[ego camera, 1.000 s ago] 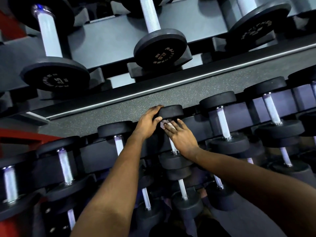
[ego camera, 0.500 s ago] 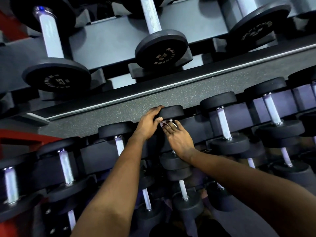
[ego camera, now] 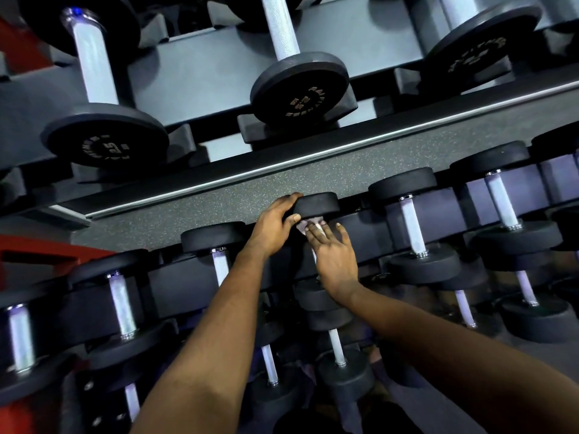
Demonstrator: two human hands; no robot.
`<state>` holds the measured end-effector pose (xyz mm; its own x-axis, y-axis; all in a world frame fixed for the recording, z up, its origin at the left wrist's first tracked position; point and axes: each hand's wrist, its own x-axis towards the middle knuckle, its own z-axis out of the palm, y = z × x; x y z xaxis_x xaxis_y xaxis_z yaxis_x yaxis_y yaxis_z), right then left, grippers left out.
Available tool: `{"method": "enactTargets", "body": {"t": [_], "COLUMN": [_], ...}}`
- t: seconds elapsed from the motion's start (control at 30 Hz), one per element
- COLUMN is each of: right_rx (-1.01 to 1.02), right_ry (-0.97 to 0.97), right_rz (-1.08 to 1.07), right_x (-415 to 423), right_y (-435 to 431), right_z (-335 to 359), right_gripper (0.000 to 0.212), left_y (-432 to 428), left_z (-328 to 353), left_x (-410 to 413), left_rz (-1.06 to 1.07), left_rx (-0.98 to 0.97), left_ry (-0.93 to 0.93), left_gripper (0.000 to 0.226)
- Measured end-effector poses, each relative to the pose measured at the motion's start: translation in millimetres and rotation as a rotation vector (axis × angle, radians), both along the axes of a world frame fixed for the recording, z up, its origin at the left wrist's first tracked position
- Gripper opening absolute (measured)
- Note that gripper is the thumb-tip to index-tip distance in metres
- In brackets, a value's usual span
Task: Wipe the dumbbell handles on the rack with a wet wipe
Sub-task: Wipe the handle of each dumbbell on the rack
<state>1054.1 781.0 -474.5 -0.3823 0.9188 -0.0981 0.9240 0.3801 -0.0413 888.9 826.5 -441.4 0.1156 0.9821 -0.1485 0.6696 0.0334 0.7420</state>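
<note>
**Right hand slides up the handle toward the far head**

Since a second ago the right hand (ego camera: 333, 258) has crept up the frame along the handle (ego camera: 314, 255), covering the bare stretch of bar that showed below it, and its fingertips now sit just under the far head (ego camera: 316, 203). The left hand (ego camera: 275, 223) has stayed where it was.

Both hands work one dumbbell (ego camera: 315, 296), which lies in its slot on the rack (ego camera: 363, 230) at the centre of the frame. Its long axis runs nearly up and down the frame, far head above and near head below. The left hand grips the far head from the left, fingers curled over the rim and thumb beneath, steadying it. The right hand lies along the handle with fingers spread and nearly straight, pressing the wipe (ego camera: 308, 225) against the bar. The hands almost touch at the wipe.

The handle is almost wholly hidden under that hand, so how much of it the wipe covers is hard to say. By my judgement the right hand, already lying along the bar, is placed to draw back down toward the near head.
</note>
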Motion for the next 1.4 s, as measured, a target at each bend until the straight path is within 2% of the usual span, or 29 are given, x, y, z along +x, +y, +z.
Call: {"method": "enactTargets", "body": {"t": [0.07,0.2,0.37,0.57,0.73,1.0,1.2,1.33,1.4], "right_rx": [-0.009,-0.187,-0.268,-0.231,-0.301,-0.349,-0.308,-0.326,-0.341], "right_ry": [0.125,0.674,0.875,0.833,0.826,0.512,0.58,0.266,0.18], "right_rz": [-0.132,-0.511,-0.801,-0.81,-0.865,-0.67,-0.588,-0.415,-0.37], "right_x": [3,0,-18,-43,-36,-25,-30,-20,-16], "right_y": [-2,0,8,-4,8,-33,-4,-25,-43], "right_z": [-5,-9,3,18,14,24,30,28,29], "right_gripper": [0.06,0.056,0.046,0.049,0.046,0.055,0.058,0.055,0.056], "left_y": [0,0,1,2,2,1,1,1,1], "left_z": [-2,-6,-7,-6,-6,-7,-7,-5,-4], "left_x": [-1,-2,-3,-3,-4,-4,-3,-1,-2], "left_rz": [-0.001,-0.009,0.001,-0.011,-0.01,-0.007,-0.002,-0.004,0.004], "left_rx": [0.008,0.004,0.007,0.015,0.01,0.008,-0.001,-0.01,-0.015], "left_ry": [-0.012,-0.023,-0.032,-0.019,-0.006,-0.009,-0.009,0.0,0.008], "left_gripper": [0.049,0.049,0.049,0.049,0.049,0.049,0.05,0.05,0.05]}}
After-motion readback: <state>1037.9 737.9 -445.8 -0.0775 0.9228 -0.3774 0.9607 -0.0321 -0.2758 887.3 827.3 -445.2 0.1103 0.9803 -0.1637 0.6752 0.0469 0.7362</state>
